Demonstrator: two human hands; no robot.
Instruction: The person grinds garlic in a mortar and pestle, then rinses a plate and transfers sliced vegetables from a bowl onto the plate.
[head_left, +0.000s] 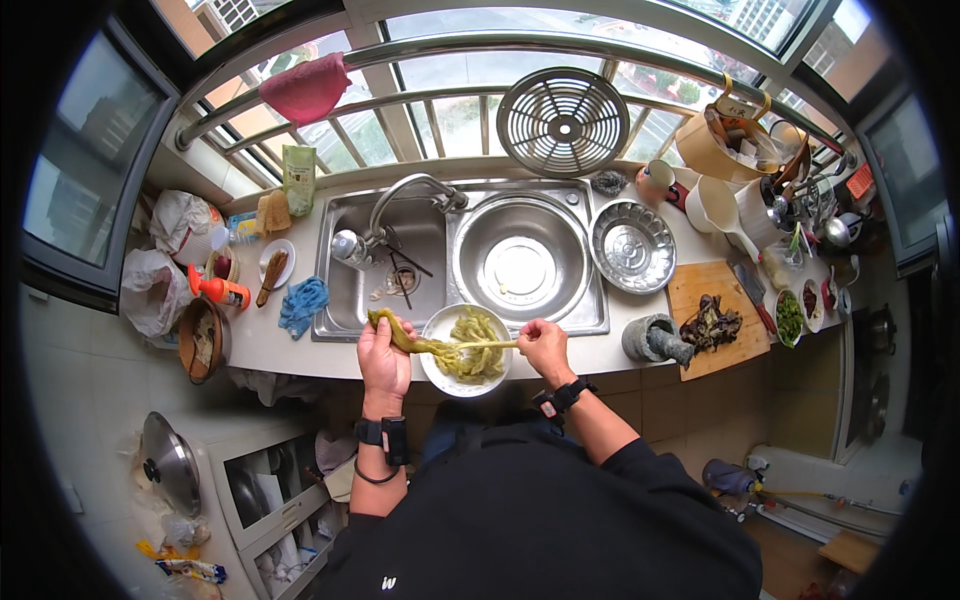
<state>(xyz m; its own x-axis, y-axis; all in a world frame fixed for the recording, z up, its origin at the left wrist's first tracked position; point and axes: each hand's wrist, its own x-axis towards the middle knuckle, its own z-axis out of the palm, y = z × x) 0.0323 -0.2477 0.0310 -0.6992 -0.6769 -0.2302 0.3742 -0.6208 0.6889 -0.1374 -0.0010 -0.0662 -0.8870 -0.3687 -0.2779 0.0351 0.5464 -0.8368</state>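
Note:
Over the counter's front edge, my left hand (386, 356) holds a soft yellow-green vegetable (401, 336), perhaps a cooked eggplant. A thin pale strip (487, 344) stretches from it to the right, above a white bowl (433, 367). My right hand (545, 347) pinches the far end of that strip between thumb and fingers. Torn strips (471, 364) of the same vegetable lie heaped in the bowl.
Behind the bowl is a double steel sink (324, 319); a round steel basin (480, 281) sits in its right half. To the right stand a scalloped metal dish (632, 244), a stone mortar (639, 341) with pestle and a cutting board (694, 285) bearing dark food, beside a knife (750, 289).

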